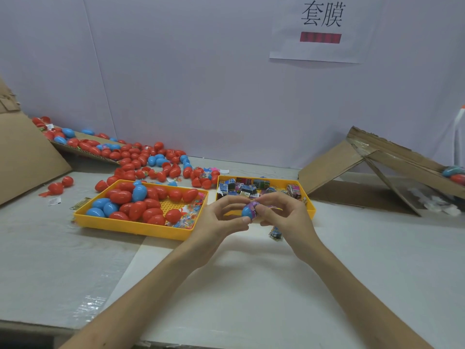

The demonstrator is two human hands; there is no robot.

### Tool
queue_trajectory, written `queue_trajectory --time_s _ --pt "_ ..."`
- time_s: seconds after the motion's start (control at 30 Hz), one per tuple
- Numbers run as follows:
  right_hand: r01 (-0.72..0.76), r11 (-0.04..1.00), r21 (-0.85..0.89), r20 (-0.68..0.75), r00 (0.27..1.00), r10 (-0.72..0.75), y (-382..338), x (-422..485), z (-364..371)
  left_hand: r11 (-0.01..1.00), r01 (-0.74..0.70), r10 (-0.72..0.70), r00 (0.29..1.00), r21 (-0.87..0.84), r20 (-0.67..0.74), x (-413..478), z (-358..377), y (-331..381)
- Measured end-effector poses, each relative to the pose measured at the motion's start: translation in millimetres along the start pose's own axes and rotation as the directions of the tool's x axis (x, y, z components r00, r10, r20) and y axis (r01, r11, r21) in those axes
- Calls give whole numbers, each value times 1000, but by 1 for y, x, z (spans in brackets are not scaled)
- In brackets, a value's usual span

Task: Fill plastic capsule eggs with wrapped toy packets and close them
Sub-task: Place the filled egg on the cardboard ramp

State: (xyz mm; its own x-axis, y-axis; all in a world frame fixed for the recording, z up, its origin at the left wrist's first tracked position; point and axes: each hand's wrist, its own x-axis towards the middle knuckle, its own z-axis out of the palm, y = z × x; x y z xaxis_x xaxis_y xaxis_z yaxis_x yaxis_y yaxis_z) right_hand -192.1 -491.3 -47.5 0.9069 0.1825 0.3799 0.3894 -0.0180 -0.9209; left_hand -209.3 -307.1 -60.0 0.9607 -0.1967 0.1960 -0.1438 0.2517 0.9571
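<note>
Blue plastic capsule egg half [247, 211] is gripped by left hand [221, 217] above the bench [251, 285]; purple wrapped toy packet [254, 205] is pinched by right hand [283, 212]. Packet should be folded fully inside before closing.

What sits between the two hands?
Head view: a blue capsule egg, gripped by the left hand, with a wrapped packet at its right end, pinched by the right hand.

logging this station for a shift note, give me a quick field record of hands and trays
left hand: holds blue capsule egg
right hand: pinches wrapped toy packet against the egg
left yellow tray: red and blue eggs
right yellow tray: boxed packets
table: one loose packet beside right hand; egg pile far left
</note>
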Motion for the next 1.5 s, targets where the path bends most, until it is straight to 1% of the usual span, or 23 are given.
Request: queue_trajectory --time_s 0.17,0.3,0.6,0.83,0.93,1.03,1.1,1.17,1.2,1.27,1.3,1.33,1.37,1.43,1.47,1.5 --pt "3 999 33 1 1000 -3 2 0 -2 997 39 -37 999 -69 19 -1 1 3" --pt "-12 999 38 38 999 11 2 1 -1 997 46 -46 999 -57 -11 0 1 2" --pt "-28 999 34 52 998 26 3 1 -4 999 38 -38 999 -38 -8 0 0 1" --pt "-56 996 68 45 998 53 5 3 -4 992 65 -67 998 -105 -11 -1 1 4" --pt "-85 986 145 32 996 81 7 4 -6 991 69 -71 997 -118 -11 -1 0 3" --pt "-138 965 223 -67 985 156 7 11 -13 987 79 -86 995 -141 -45 0 -4 1" --pt "-217 928 303 -118 958 263 3 19 -23 984 89 -100 993 -154 -67 1 -6 -2" --pt "-318 876 364 -95 922 374 -3 26 -35 984 96 -105 993 -149 -54 3 -5 -3" --pt "-368 857 361 -62 908 415 -8 31 -40 985 97 -104 994 -142 -43 4 -4 -4" --pt "-409 836 366 -19 895 446 -22 47 -50 987 97 -102 994 -130 -30 4 -3 -4" --pt "-380 825 418 -39 900 434 -31 58 -58 987 96 -101 994 -128 -29 3 -3 -3" --pt "-312 799 514 -96 904 415 -40 71 -69 987 95 -99 995 -131 -29 2 -2 -3" --pt "-212 755 621 -180 899 400 -49 85 -82 986 94 -98 995 -135 -29 2 -1 -2" --pt "20 654 756 -360 847 390 -61 105 -108 987 92 -97 995 -133 -27 2 -1 -3" --pt "102 608 788 -415 817 400 -59 109 -118 988 93 -96 995 -127 -24 2 -1 -3" --pt "136 568 812 -429 799 421 -52 109 -124 988 92 -95 995 -121 -20 2 -1 -3"
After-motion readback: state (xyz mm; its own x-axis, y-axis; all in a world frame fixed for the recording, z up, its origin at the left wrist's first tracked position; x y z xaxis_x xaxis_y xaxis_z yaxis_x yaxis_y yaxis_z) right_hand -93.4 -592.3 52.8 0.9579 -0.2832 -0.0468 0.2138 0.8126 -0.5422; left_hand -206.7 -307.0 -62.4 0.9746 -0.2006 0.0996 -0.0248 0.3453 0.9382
